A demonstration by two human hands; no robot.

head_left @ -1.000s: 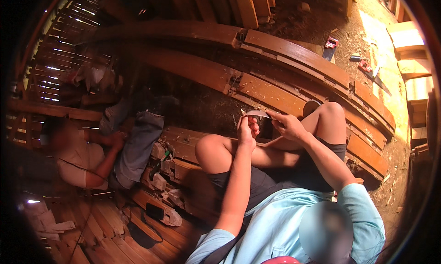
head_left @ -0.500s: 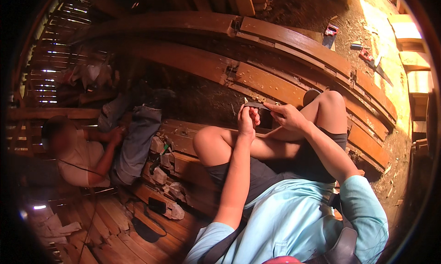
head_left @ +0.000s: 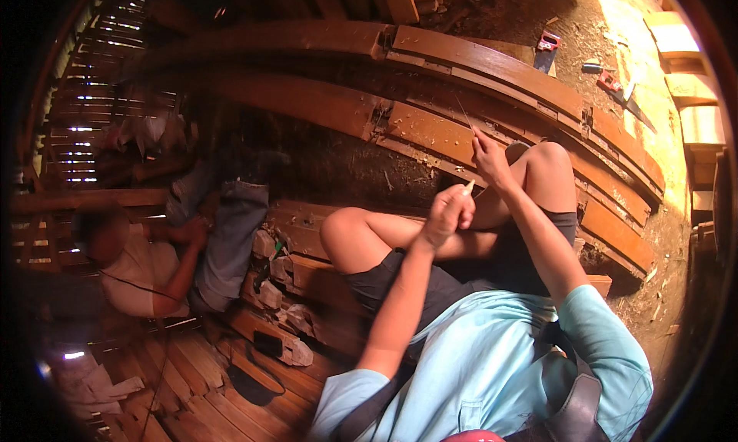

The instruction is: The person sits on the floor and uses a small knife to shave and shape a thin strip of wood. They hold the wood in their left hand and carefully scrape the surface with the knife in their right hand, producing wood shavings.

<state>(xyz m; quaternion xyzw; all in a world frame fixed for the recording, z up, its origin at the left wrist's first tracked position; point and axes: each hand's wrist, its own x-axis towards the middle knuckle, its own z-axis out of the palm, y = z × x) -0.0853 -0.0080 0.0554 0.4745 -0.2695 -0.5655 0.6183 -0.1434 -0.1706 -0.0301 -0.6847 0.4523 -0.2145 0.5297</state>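
My left hand (head_left: 449, 215), above my crossed legs, is closed round a small pale piece of wood (head_left: 468, 187). Only its light tip sticks out past the fingers; the rest is hidden. Farther out and to the right, my right hand (head_left: 490, 164) grips a knife whose handle is covered by the fingers. The thin blade (head_left: 465, 113) points away from me, seen nearly edge-on. Blade and wood are apart. Beyond both hands lies a long brown wooden beam (head_left: 438, 134) with light shavings on it.
At the left sits another person (head_left: 146, 269), hands together near the knees. Red-handled saws (head_left: 549, 42) lie on the dirt floor at far right. Stacked beams (head_left: 492, 65) cross the far side. Wood blocks (head_left: 294, 353) and a black sandal-like item (head_left: 250, 384) lie at lower left.
The knife was against the wood between my hands. My right hand has swung it away and upward, and my left hand has shifted right and turned over.
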